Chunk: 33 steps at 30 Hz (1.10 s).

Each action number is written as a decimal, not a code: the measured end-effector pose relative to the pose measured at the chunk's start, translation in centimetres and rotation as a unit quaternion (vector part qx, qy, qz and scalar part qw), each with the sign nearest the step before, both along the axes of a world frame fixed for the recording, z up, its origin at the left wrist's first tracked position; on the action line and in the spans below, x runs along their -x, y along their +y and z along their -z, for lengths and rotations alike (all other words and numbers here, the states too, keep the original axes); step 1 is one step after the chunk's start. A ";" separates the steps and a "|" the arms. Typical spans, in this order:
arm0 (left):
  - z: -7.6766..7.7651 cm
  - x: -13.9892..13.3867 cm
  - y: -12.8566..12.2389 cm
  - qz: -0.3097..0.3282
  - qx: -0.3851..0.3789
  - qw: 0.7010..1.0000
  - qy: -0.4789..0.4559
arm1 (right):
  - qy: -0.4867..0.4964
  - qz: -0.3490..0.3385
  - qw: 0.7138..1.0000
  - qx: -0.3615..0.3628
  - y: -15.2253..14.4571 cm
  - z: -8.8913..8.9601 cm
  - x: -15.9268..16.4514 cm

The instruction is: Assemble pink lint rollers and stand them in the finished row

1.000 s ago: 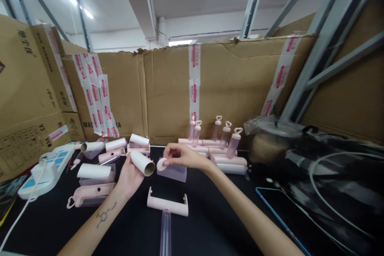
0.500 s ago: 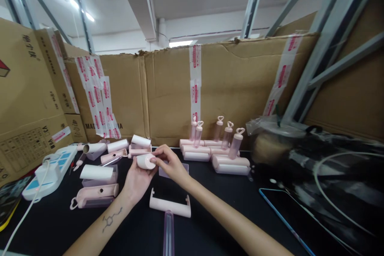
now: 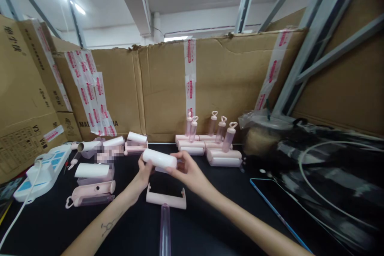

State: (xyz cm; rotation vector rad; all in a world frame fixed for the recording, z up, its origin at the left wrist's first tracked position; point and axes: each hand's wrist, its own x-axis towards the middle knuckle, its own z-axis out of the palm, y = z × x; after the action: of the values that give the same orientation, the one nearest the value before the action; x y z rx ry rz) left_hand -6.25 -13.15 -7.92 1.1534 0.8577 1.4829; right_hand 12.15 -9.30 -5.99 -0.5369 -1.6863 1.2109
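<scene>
Between both hands, level above the black table, is a white lint roller roll (image 3: pixel 159 159) with a pale pink right end. My left hand (image 3: pixel 144 174) is closed on its left end. The fingers of my right hand (image 3: pixel 183 167) pinch the pink right end. Just below the hands lies a pink roller frame (image 3: pixel 166 201) with an upright arm at each end. A clear purple tube (image 3: pixel 165 230) extends from its middle toward me. Part of a translucent purple piece shows behind the roll, mostly hidden by it.
Several pink lint rollers (image 3: pixel 223 155) with heart-topped handles stand at the back right. Loose rolls (image 3: pixel 92 171) and pink holders (image 3: pixel 94 189) lie at left, near a white power strip (image 3: pixel 42 174). A blue-edged tablet (image 3: pixel 279 212) and a cup (image 3: pixel 261 136) are at right; cardboard (image 3: pixel 162 88) walls the back.
The roll has turned from pointing its end at me to lying sideways. My left hand has shifted from cradling it to gripping its left end; my right hand has moved rightward.
</scene>
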 end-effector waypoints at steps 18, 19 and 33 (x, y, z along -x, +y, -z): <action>1.0 0.1 0.7 0.137 -0.031 0.981 0.132 | -0.008 0.033 0.995 0.092 -0.7 1.6 -6.2; 1.1 0.0 0.6 0.142 -0.033 0.982 0.120 | -0.011 0.023 0.995 0.092 -0.8 1.7 -6.2; -0.6 -0.5 -0.7 0.180 0.035 0.983 0.000 | -0.061 0.018 0.996 0.059 -0.8 1.7 -6.2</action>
State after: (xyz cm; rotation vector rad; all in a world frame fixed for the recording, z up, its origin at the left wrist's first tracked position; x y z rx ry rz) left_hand -5.72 -13.82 -7.30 1.1852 0.6540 1.1484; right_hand 18.32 -10.09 -7.73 -0.7222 -1.7072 1.2791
